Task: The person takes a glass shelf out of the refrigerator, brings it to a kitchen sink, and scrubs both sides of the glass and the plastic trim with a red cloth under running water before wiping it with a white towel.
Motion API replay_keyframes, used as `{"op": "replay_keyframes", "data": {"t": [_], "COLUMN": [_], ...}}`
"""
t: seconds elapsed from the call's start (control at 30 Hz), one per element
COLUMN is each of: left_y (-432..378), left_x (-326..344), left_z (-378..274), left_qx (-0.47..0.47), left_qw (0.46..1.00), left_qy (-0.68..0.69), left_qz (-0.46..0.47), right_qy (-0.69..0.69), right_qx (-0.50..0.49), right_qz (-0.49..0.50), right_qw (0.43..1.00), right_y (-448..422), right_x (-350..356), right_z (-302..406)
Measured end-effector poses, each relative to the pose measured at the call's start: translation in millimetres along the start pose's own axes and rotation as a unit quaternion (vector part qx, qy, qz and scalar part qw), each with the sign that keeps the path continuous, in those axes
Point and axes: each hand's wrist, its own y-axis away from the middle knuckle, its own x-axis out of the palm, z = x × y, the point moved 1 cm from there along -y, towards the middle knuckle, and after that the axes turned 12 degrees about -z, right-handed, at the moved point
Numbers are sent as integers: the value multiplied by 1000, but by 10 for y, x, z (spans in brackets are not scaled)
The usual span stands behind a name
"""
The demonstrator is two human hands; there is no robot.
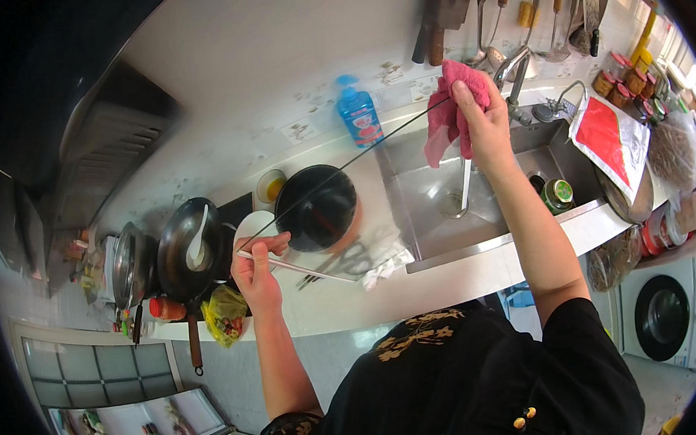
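Observation:
A clear flat panel (399, 172), glass or plastic, is held up over the counter and sink; a thin dark edge and a pale strip mark its outline. My left hand (261, 264) pinches its left corner between thumb and fingers. In my right hand (478, 111) is a bunched pink cloth (447, 122), pressed against the far end of the dark edge. Behind the panel are a black pot (316, 207), a white bowl (256, 224) and scissors (353, 259). The steel sink (439, 236) lies below my right forearm. How far the panel reaches over it is hard to tell.
A blue pump bottle (358, 118) stands by the wall. To the left are a wok (185, 245) and a yellow bag (225, 315). A green-labelled jar (557, 195) sits at the sink's right, near a red-and-white bag (609, 141). Utensils (527, 15) hang above; a faucet (516, 81) rises behind.

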Motion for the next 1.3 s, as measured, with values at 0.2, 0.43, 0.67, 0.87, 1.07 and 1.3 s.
{"op": "replay_keyframes", "data": {"t": [0.2,0.43,0.67,0.87,1.07,1.3], "left_y": [-18,-93,-84,-90,-129,-159], "left_x": [-83,-36,-50,-102,9,-8], "left_z": [107,166,194,177,157,185], "left_qx": [-12,-21,-16,-3,-9,-5], "left_qw": [999,999,999,1000,999,1000], "left_qy": [23,32,42,21,26,17], "left_qz": [-21,-33,-22,-21,-23,-21], "right_qy": [-206,-80,-156,-363,-333,-226], "right_qx": [234,219,200,272,272,244], "right_qz": [-25,177,22,9,71,80], "right_qw": [950,956,967,891,900,940], "right_y": [-161,-203,-199,-247,-211,-263], "right_x": [-115,-240,-218,-454,-511,-414], "right_z": [193,273,72,16,93,96]}}
